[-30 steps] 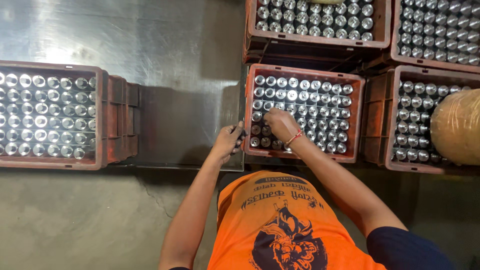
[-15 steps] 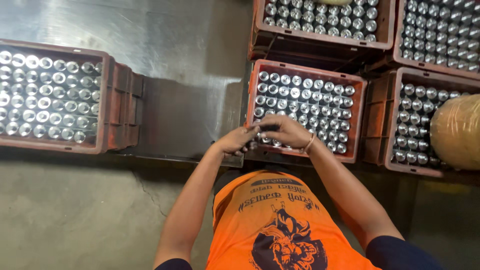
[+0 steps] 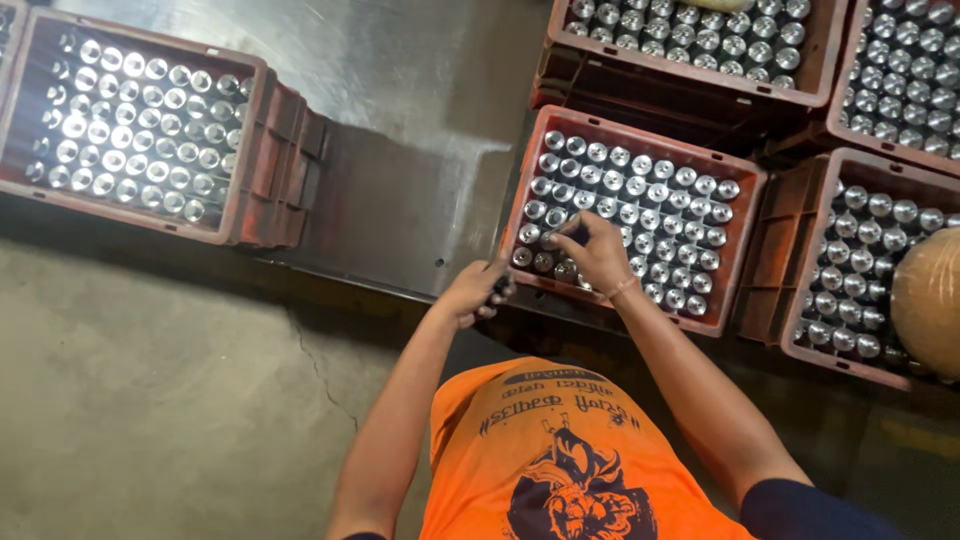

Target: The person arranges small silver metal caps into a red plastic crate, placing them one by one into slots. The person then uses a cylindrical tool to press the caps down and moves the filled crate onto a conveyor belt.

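Head view: you bend over the middle crate [image 3: 742, 232], a red-brown plastic crate packed with upright shiny metal cylinders.
Right hand [image 3: 598, 255]: over the near-left corner of the middle crate, fingers curled and pinching one metal cylinder [image 3: 562, 232] at its top; the piece sits among the front rows.
Left hand [image 3: 474, 292]: at the outer near-left edge of the middle crate, fingers folded around a small dark object [image 3: 499, 288]; what it is, you cannot tell.
Middle crate fill: nearly every cell shows a bright cap; a few darker spots show near your right hand, unclear whether those are empty.
Left crate [image 3: 262, 150]: well to the left of the middle crate, across a bare steel plate [image 3: 420, 130]; full of cylinders, untouched.
Other crates: full ones behind and to the right of the middle crate [image 3: 800, 95].
Progress, as a judgement: the handling sits at the near-left corner; the rest of the middle crate looks not yet worked.
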